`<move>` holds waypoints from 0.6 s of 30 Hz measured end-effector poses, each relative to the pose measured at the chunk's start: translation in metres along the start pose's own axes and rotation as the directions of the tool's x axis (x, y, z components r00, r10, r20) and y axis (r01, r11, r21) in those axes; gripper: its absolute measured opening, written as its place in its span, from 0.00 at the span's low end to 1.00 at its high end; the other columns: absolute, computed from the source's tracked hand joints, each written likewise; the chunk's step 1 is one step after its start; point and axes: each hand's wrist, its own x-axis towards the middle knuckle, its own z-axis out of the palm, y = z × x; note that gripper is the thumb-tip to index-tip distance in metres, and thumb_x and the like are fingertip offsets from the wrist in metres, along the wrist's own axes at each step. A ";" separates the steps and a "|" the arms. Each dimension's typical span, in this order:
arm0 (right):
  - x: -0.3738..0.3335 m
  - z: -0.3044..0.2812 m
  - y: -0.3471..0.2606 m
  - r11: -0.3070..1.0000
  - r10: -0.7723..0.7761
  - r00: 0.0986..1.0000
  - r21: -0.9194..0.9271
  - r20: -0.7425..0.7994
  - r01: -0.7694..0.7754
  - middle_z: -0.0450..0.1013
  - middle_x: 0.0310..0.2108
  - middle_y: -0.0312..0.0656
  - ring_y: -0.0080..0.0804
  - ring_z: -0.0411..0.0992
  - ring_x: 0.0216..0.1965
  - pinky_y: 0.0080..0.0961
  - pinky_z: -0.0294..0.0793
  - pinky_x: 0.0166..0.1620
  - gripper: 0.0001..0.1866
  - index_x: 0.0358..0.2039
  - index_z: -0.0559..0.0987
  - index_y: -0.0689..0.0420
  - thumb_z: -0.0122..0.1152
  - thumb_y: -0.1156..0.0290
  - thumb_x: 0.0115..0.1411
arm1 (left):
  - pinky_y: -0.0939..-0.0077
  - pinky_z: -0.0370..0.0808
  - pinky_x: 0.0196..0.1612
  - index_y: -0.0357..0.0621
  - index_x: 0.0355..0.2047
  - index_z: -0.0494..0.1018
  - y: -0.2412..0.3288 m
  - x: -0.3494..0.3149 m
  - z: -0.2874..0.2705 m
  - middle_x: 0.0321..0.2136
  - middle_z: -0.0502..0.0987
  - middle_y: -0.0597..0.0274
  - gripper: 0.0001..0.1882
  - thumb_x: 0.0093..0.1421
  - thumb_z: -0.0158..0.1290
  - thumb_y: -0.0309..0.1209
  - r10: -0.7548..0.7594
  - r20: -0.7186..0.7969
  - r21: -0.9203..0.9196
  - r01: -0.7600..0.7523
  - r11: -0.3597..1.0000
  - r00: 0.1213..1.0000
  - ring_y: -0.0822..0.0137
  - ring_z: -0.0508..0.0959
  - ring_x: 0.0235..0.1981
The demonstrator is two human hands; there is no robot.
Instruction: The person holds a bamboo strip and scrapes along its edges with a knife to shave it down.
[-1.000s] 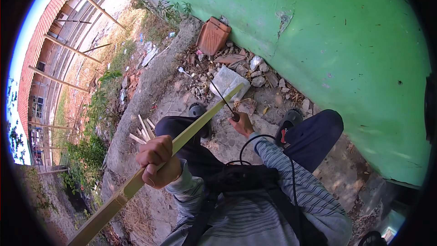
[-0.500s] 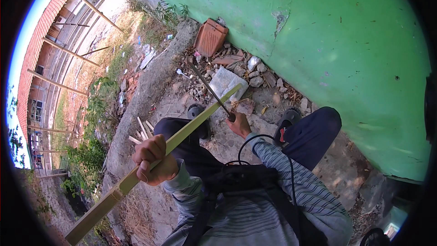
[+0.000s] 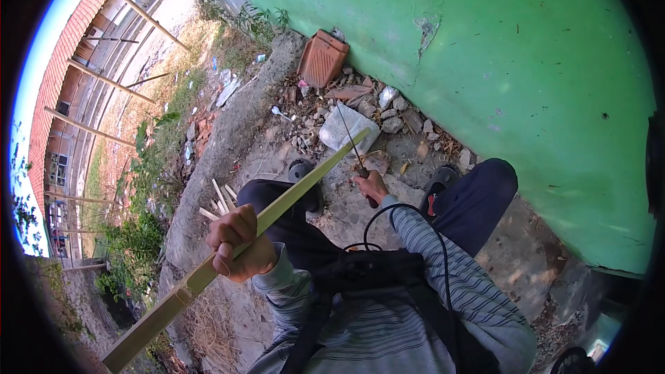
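Observation:
My left hand [image 3: 239, 242] is closed in a fist around a long green bamboo strip [image 3: 291, 197], which slants from the lower left up to the right. A raised node shows on the strip below the fist. In my right hand [image 3: 374, 187] is the dark handle of a long knife [image 3: 346, 127], its thin blade pointing away from me and seen nearly edge-on. The blade crosses the strip close to its far end; whether they touch I cannot tell. Beyond that end lies a pale, square-edged block [image 3: 339, 125] on the ground.
A green wall [image 3: 499, 76] runs along the right. Rubble [image 3: 391, 114] and a reddish-brown clay tile [image 3: 323, 59] lie at its foot. Several pale split sticks [image 3: 222, 197] rest left of my knee, beside a low concrete ledge [image 3: 215, 142]. A black cable [image 3: 443, 263] loops over my right forearm.
The knife has turned more upright and its blade now shows as a thinner line. My right hand has shifted slightly right. The left fist still grips the bamboo strip in nearly the same place.

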 end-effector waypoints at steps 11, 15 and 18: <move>-0.005 0.006 0.006 0.940 -0.318 0.934 -0.181 -0.165 0.288 0.69 0.15 0.41 0.34 0.68 0.17 0.34 0.65 0.24 0.17 0.26 0.78 0.63 0.65 0.59 0.57 | 0.73 0.47 0.18 0.49 0.14 0.52 -0.003 -0.003 0.008 0.09 0.52 0.68 0.18 0.55 0.43 0.40 0.010 -0.060 0.018 -0.009 1.000 0.998 0.75 0.49 0.12; -0.024 0.013 -0.021 0.880 -0.450 0.889 -0.210 -0.087 0.425 0.72 0.18 0.48 0.44 0.71 0.21 0.40 0.68 0.29 0.18 0.26 0.76 0.64 0.66 0.59 0.54 | 0.75 0.48 0.18 0.50 0.14 0.52 -0.002 -0.002 0.003 0.10 0.52 0.69 0.20 0.58 0.43 0.41 0.042 -0.091 0.050 -0.037 0.998 0.995 0.75 0.48 0.12; -0.022 0.010 -0.025 0.860 -0.493 0.868 -0.183 -0.053 0.477 0.71 0.18 0.48 0.43 0.70 0.21 0.39 0.68 0.28 0.18 0.25 0.76 0.63 0.66 0.59 0.55 | 0.76 0.48 0.18 0.51 0.15 0.51 -0.003 0.004 0.009 0.10 0.50 0.70 0.21 0.62 0.42 0.40 0.039 -0.191 0.054 -0.029 0.998 0.981 0.76 0.48 0.13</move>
